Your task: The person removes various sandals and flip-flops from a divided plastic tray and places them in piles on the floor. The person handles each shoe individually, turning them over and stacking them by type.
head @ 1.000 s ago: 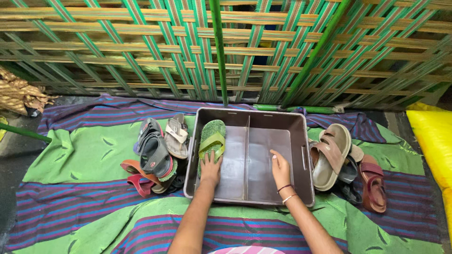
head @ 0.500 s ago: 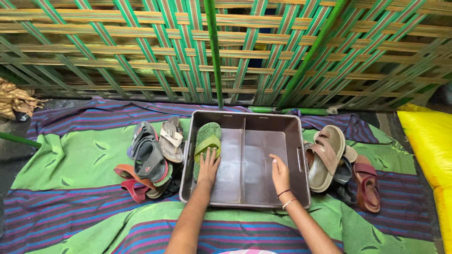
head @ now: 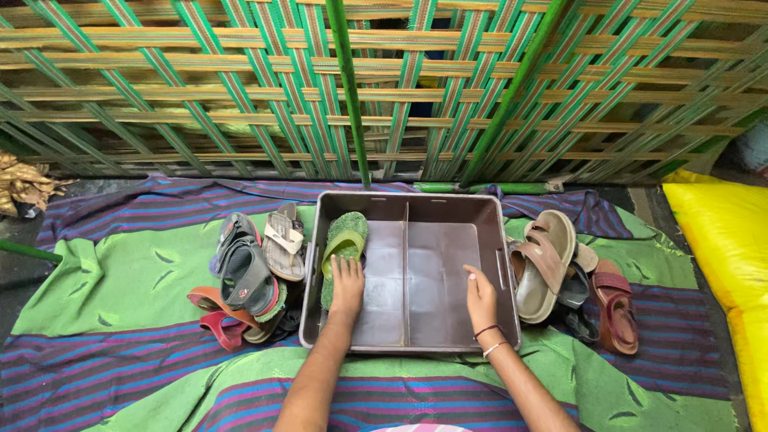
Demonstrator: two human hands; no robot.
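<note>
Left hand [head: 346,280] grip flat on one green sandal [head: 344,244]; right hand [head: 481,298] open in two-compartment bin [head: 410,205].

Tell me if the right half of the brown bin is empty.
Empty: the right compartment holds no footwear; only the right hand rests in it. The green sandal lies left of the divider.

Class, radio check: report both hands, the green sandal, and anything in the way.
Left hand flat on green sandal in bin's left compartment. Right hand open in right compartment, holding nothing. Nothing blocking; sandal piles outside both sides.
</note>
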